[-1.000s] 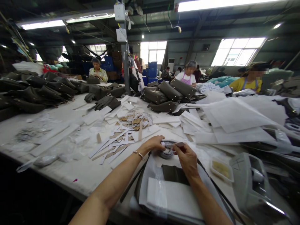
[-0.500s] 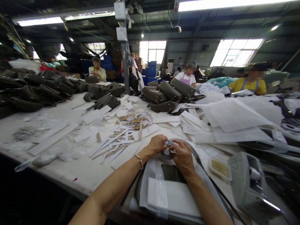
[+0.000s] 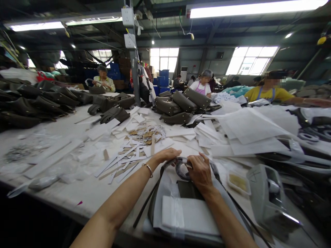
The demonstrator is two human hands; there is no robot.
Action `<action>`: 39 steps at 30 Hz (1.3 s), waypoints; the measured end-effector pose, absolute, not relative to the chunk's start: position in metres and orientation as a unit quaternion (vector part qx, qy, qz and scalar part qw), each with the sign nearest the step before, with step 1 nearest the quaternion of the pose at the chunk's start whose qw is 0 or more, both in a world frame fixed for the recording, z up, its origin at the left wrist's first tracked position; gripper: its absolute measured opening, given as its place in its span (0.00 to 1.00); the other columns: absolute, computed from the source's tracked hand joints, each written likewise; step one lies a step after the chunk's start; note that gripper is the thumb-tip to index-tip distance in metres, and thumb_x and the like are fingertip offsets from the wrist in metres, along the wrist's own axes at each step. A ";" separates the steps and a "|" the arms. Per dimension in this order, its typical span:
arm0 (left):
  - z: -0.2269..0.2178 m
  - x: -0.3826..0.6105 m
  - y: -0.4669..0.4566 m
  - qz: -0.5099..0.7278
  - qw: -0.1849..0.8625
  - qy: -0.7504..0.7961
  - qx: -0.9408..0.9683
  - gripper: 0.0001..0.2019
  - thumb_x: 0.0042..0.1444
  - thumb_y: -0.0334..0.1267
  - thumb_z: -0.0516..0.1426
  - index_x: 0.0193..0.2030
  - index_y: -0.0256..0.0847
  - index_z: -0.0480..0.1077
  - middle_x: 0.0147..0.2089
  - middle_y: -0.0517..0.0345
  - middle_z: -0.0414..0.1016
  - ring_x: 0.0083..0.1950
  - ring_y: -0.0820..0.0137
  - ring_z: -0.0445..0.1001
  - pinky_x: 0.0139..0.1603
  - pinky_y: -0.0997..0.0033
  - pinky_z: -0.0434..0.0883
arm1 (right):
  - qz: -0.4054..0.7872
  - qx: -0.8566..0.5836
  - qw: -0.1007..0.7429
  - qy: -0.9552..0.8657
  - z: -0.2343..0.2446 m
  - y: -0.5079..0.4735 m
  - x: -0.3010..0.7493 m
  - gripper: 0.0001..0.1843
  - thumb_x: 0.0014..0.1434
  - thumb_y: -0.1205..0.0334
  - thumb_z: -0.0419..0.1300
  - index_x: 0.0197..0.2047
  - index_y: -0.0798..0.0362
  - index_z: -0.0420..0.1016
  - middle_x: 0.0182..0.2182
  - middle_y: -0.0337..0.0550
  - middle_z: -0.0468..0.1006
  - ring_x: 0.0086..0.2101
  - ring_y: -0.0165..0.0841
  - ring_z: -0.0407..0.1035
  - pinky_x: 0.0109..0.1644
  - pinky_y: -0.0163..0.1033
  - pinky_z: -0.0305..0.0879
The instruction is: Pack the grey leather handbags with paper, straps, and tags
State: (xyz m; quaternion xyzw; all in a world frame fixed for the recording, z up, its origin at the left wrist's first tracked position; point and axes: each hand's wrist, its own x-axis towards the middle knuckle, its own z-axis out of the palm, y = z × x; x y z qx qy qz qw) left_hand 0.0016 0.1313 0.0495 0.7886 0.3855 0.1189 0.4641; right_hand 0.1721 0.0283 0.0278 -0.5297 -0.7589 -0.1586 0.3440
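In front of me lies a dark olive handbag [image 3: 187, 190], partly covered by white sheeting and a white pad [image 3: 196, 213] held with clear tape. Its strap-like handle [image 3: 165, 166] arches up at the far side, and a grey plastic-wrapped ring [image 3: 181, 171] sits against it. My left hand [image 3: 168, 154] is at the handle's upper left, fingers over it and a fingertip showing beneath. My right hand [image 3: 200, 170] curls round the handle's top beside the ring; its fingertips are partly hidden.
To the right stand a grey tape dispenser [image 3: 266, 199] and a clear tub [image 3: 238, 182] of yellowish bits. Cardboard strips [image 3: 124, 158], tags [image 3: 148, 133] and white sheets [image 3: 250, 127] litter the table. Bags [image 3: 178, 103] are piled beyond, near a post [image 3: 136, 75]. Several people work further back.
My left hand has moved slightly left, away from the right hand, and its fingers have straightened along the handle. My right hand has turned over the handle; the grey ring shows more fully.
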 end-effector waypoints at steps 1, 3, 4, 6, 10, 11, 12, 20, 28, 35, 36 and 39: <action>0.049 0.001 0.137 0.094 0.491 0.384 0.777 0.30 0.64 0.59 0.43 0.32 0.35 0.73 0.26 0.52 0.74 0.26 0.66 0.73 0.31 0.64 0.74 | -0.162 -0.517 0.365 -0.757 0.028 0.027 0.171 0.08 0.60 0.72 0.53 0.35 0.49 0.68 0.31 0.39 0.77 0.37 0.35 0.71 0.64 0.48 0.50; 0.045 0.004 0.146 0.056 0.529 0.380 0.757 0.32 0.62 0.62 0.44 0.28 0.35 0.73 0.22 0.53 0.72 0.23 0.67 0.71 0.28 0.65 0.73 | -0.176 -0.487 0.401 -0.756 0.028 0.027 0.168 0.09 0.60 0.73 0.53 0.38 0.49 0.69 0.33 0.39 0.78 0.39 0.35 0.71 0.64 0.48 0.51; 0.043 0.008 0.150 0.044 0.541 0.379 0.750 0.31 0.61 0.62 0.46 0.27 0.35 0.73 0.22 0.54 0.72 0.22 0.68 0.70 0.28 0.66 0.72 | -0.185 -0.473 0.415 -0.755 0.027 0.027 0.167 0.10 0.60 0.74 0.53 0.40 0.49 0.69 0.34 0.39 0.78 0.39 0.35 0.72 0.64 0.49 0.52; 0.042 0.016 0.155 0.035 0.554 0.376 0.742 0.27 0.59 0.60 0.50 0.28 0.36 0.73 0.22 0.56 0.72 0.22 0.70 0.69 0.27 0.68 0.71 | -0.200 -0.453 0.431 -0.755 0.026 0.028 0.165 0.13 0.59 0.75 0.53 0.44 0.50 0.69 0.35 0.40 0.79 0.39 0.35 0.72 0.63 0.49 0.53; 0.048 0.025 0.157 0.052 0.533 0.381 0.754 0.18 0.53 0.52 0.59 0.25 0.37 0.72 0.22 0.61 0.70 0.22 0.74 0.65 0.27 0.73 0.67 | -0.193 -0.445 0.426 -0.764 0.025 0.028 0.166 0.14 0.60 0.75 0.55 0.46 0.50 0.71 0.37 0.41 0.80 0.40 0.36 0.72 0.63 0.51 0.54; 0.050 0.024 0.155 0.062 0.517 0.388 0.761 0.16 0.51 0.49 0.60 0.23 0.37 0.71 0.21 0.62 0.68 0.22 0.74 0.64 0.26 0.74 0.65 | -0.184 -0.441 0.425 -0.769 0.025 0.029 0.167 0.12 0.61 0.74 0.56 0.45 0.50 0.72 0.37 0.41 0.80 0.40 0.36 0.73 0.63 0.51 0.55; 0.053 0.023 0.153 0.075 0.495 0.398 0.768 0.15 0.50 0.46 0.61 0.22 0.37 0.69 0.20 0.64 0.66 0.22 0.75 0.63 0.26 0.74 0.64 | -0.172 -0.435 0.425 -0.775 0.025 0.029 0.167 0.10 0.62 0.72 0.56 0.44 0.50 0.73 0.36 0.41 0.80 0.40 0.35 0.73 0.62 0.50 0.56; 0.056 0.022 0.115 0.197 0.286 0.466 0.814 0.08 0.56 0.35 0.55 0.29 0.39 0.74 0.30 0.58 0.75 0.35 0.68 0.70 0.36 0.72 0.63 | 0.106 -0.519 0.479 -0.700 0.019 0.039 0.171 0.08 0.60 0.60 0.60 0.33 0.48 0.80 0.32 0.44 0.82 0.38 0.42 0.73 0.53 0.51 0.60; 0.051 0.024 0.088 0.232 0.232 0.418 0.847 0.11 0.62 0.38 0.53 0.37 0.40 0.76 0.41 0.54 0.78 0.43 0.67 0.73 0.46 0.71 0.66 | 0.309 -0.565 0.465 -0.607 0.016 0.041 0.191 0.16 0.51 0.48 0.66 0.29 0.54 0.78 0.26 0.43 0.80 0.29 0.38 0.74 0.35 0.41 0.68; 0.061 0.009 0.068 0.219 0.257 0.385 0.859 0.06 0.61 0.39 0.55 0.37 0.40 0.71 0.35 0.59 0.75 0.35 0.71 0.71 0.37 0.74 0.65 | 0.564 -0.482 0.432 -0.513 0.020 0.031 0.188 0.24 0.38 0.50 0.75 0.37 0.54 0.80 0.33 0.43 0.82 0.35 0.36 0.74 0.43 0.41 0.67; 0.063 0.006 0.067 0.217 0.259 0.385 0.859 0.07 0.60 0.41 0.56 0.39 0.41 0.70 0.35 0.60 0.74 0.35 0.71 0.71 0.35 0.74 0.65 | 0.561 -0.486 0.433 -0.512 0.021 0.030 0.186 0.23 0.37 0.50 0.75 0.35 0.54 0.81 0.31 0.42 0.81 0.33 0.35 0.73 0.42 0.41 0.67; 0.067 -0.002 0.064 0.194 0.268 0.375 0.866 0.16 0.55 0.47 0.61 0.45 0.41 0.68 0.39 0.59 0.74 0.36 0.70 0.71 0.35 0.73 0.65 | 0.535 -0.498 0.434 -0.526 0.025 0.029 0.182 0.20 0.36 0.51 0.75 0.31 0.53 0.81 0.30 0.41 0.81 0.33 0.35 0.73 0.43 0.41 0.66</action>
